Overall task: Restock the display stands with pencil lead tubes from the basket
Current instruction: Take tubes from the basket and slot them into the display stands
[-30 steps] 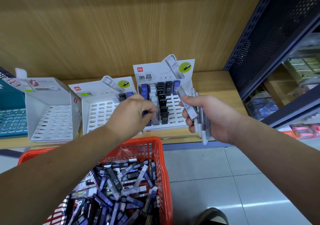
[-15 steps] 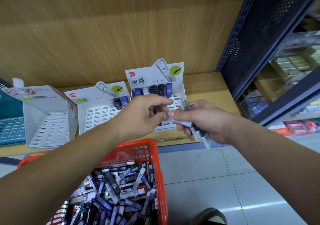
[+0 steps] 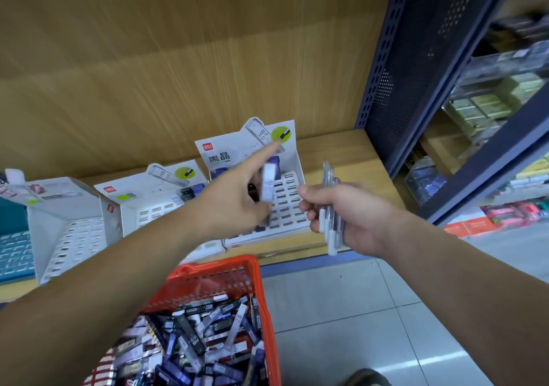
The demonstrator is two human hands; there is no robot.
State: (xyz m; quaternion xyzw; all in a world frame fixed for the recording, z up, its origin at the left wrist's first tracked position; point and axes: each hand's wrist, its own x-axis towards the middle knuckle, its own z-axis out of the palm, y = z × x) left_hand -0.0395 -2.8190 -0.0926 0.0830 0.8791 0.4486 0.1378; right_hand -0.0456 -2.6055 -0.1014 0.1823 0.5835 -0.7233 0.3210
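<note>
Pencil lead tubes [image 3: 205, 341] fill the red basket [image 3: 219, 278] at lower centre beneath the wooden shelf [image 3: 341, 154] edge, while at mid-frame the left hand [image 3: 234, 204] pinches one white tube [image 3: 268, 186] over a partly stocked display stand [image 3: 225, 148], the right hand [image 3: 359, 219] gripping a bundle [image 3: 328, 178] beside it.

tube [image 3: 268, 184] taken into left hand [image 3: 234, 204], raised over stand [image 3: 234, 145]

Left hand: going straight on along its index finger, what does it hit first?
Probably the upright header card of the rightmost white cardboard display stand, near its green circle. The left hand, holding a white pencil lead tube, points there; depth is unclear.
</note>
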